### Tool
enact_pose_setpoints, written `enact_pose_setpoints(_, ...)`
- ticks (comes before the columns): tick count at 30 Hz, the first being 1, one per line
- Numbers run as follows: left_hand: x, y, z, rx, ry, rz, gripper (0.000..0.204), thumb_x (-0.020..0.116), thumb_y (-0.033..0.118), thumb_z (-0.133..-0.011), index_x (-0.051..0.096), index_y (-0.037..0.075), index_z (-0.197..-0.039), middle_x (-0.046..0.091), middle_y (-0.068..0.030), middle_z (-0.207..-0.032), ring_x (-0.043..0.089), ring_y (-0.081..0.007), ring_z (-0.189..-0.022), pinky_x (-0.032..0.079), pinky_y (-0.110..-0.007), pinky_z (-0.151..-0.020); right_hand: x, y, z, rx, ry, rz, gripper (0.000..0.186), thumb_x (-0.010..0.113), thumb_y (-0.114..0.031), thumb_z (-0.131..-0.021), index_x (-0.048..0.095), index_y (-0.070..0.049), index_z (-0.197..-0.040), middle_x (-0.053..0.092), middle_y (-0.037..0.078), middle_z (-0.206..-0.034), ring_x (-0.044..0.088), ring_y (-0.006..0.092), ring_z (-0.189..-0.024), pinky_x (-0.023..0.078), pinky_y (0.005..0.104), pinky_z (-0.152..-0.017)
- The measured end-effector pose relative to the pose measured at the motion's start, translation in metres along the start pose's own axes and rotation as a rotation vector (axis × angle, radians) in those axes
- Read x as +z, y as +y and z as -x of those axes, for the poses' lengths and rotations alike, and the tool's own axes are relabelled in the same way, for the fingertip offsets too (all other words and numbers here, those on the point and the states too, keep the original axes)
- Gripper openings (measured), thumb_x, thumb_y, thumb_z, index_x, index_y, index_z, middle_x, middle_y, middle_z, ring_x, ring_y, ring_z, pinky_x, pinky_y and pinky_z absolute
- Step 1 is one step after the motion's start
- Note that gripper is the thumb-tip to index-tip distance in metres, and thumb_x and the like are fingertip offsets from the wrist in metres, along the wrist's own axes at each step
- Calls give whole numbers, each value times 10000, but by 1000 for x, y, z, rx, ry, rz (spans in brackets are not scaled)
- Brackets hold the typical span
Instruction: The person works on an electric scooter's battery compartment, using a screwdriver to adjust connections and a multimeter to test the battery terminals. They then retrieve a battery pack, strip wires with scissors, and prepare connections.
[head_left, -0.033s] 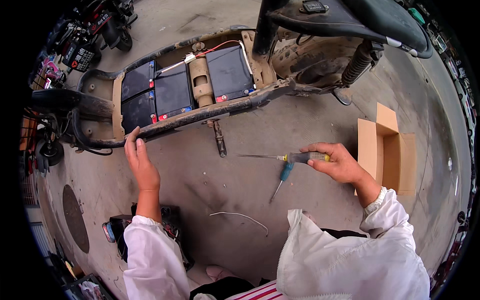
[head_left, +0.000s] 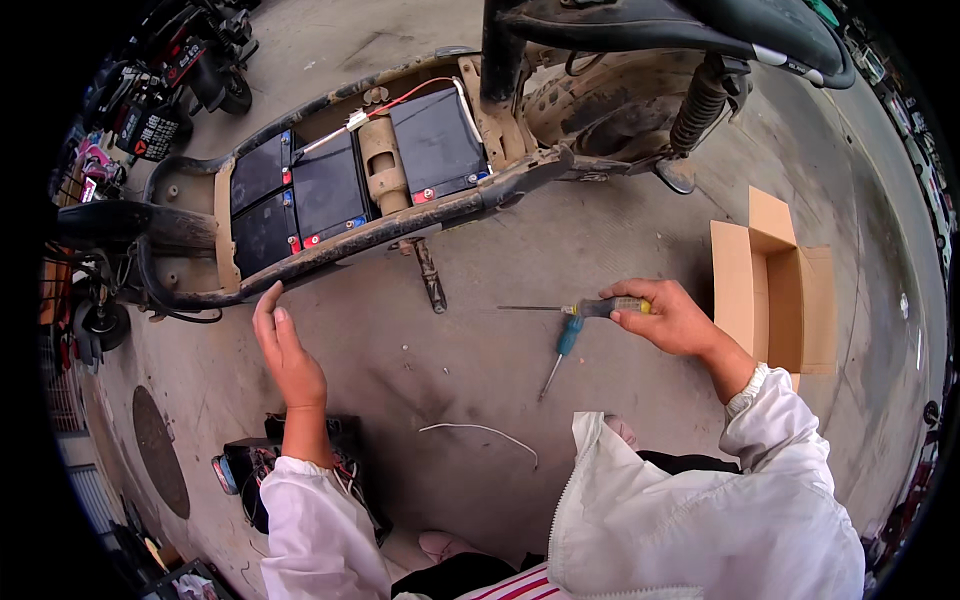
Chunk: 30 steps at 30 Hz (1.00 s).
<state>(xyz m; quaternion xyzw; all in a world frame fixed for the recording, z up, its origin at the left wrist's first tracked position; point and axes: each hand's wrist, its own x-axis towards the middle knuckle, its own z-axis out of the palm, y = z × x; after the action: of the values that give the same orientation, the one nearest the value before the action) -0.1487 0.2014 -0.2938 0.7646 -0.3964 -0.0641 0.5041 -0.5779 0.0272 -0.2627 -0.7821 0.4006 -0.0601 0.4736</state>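
My right hand (head_left: 668, 318) is closed around the dark handle of a screwdriver (head_left: 600, 308), its thin shaft pointing left above the floor. Below it on the concrete lies a second screwdriver (head_left: 568, 338) with a teal handle. My left hand (head_left: 290, 350) is raised, fingers stretched, with nothing in it. Its fingertips are at the near rail of a scooter frame (head_left: 390, 235); whether they touch it I cannot tell. Several black batteries (head_left: 328, 190) sit in the frame's floor tray, with red and blue terminals. An orange wire (head_left: 408, 95) runs over them to a white connector (head_left: 356, 120).
An open cardboard box (head_left: 735, 275) stands at right. A white wire (head_left: 480, 430) and small bits lie on the floor. Beside my left forearm is a dark part with wires (head_left: 255, 465). The scooter's kickstand (head_left: 430, 275) juts toward me. Other scooters (head_left: 190, 70) stand far left.
The whole view has shifted slightly, with the scooter now higher and further left. My left fingertips sit a little lower against the rail. The right hand keeps its hold on the screwdriver.
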Motion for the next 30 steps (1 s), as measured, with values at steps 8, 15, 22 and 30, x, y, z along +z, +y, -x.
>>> enact_pose_setpoints(8, -8, -2, 186, -383, -328, -95, 405, 347, 256, -1060, 582, -42, -1202, 569, -144, -1231, 510, -245, -1180, 352, -353, -1061, 52, 75, -109, 19, 576, 252, 265, 606, -203, -893, 644, -31, -1090, 669, 255, -976, 648, 420, -905, 521, 497, -795)
enact_pose_setpoints(15, 5, -4, 215, -462, -321, -152, 339, 408, 223, -1047, 613, -26, -1153, 606, -148, -1149, 563, -245, -1089, 414, -351, -993, 22, 96, -139, -47, 313, 421, 219, 632, -200, -873, 632, -45, -1028, 682, 217, -959, 646, 415, -904, 518, 501, -799)
enact_pose_setpoints(22, 22, -71, 265, -1005, -189, -218, 259, 557, 249, -985, 630, 8, -1046, 652, -82, -864, 634, -213, -814, 518, -350, -749, -1, 67, -25, -15, 196, 280, 305, 665, -146, -867, 624, -23, -1143, 665, 244, -957, 633, 425, -887, 504, 445, -780)
enact_pose_setpoints(30, 64, -70, 268, -1448, -63, 70, 265, 615, 320, -972, 588, 59, -1005, 628, -39, -877, 612, -149, -736, 541, -309, -630, 99, 180, 89, 322, 281, 530, 669, 629, -39, -877, 338, -65, -1479, 522, 250, -1160, 549, 428, -1051, 466, 470, -901)
